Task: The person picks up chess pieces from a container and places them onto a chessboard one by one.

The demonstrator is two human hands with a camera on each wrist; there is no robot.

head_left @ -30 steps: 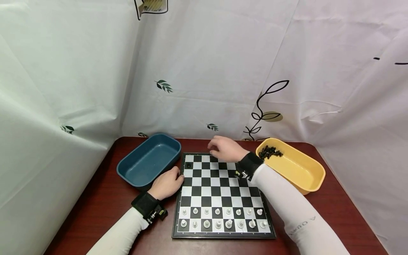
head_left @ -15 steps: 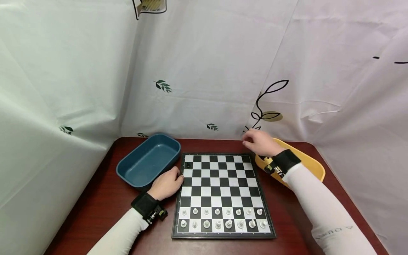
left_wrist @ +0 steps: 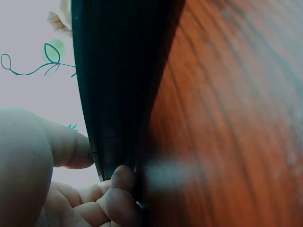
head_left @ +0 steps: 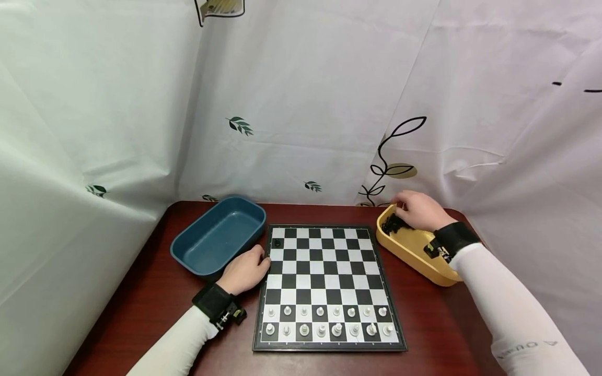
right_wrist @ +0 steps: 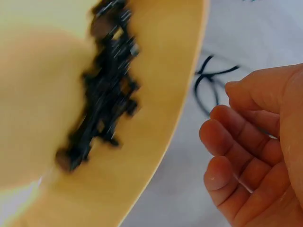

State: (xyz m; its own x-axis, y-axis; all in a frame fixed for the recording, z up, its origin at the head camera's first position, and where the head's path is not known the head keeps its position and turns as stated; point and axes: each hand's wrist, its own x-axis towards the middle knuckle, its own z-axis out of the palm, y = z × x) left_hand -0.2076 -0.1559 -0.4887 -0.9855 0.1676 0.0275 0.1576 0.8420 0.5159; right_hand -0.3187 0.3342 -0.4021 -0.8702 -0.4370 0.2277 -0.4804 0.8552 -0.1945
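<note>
My left hand (head_left: 244, 271) holds the left edge of the black-framed chessboard (head_left: 324, 282). The left wrist view has the thumb (left_wrist: 71, 146) on one side of the board's edge (left_wrist: 118, 94) and curled fingertips (left_wrist: 122, 178) on the other. My right hand (head_left: 420, 210) is over the far-left part of the yellow bin (head_left: 420, 261), its fingers loosely bent and holding nothing. Black chess pieces (right_wrist: 106, 85) lie heaped in that bin, blurred in the right wrist view. One black piece (head_left: 277, 243) stands near the board's far-left corner. Two rows of white pieces (head_left: 321, 329) stand along its near side.
A dark blue bin (head_left: 218, 237) stands left of the board, just beyond my left hand. The red-brown table (head_left: 150, 308) ends at the back against a white patterned curtain (head_left: 291, 104), which also closes off both sides.
My right hand has travelled from above the board's far side rightward to the yellow bin. My left hand stays at the board's edge, and the pieces on the board look the same.
</note>
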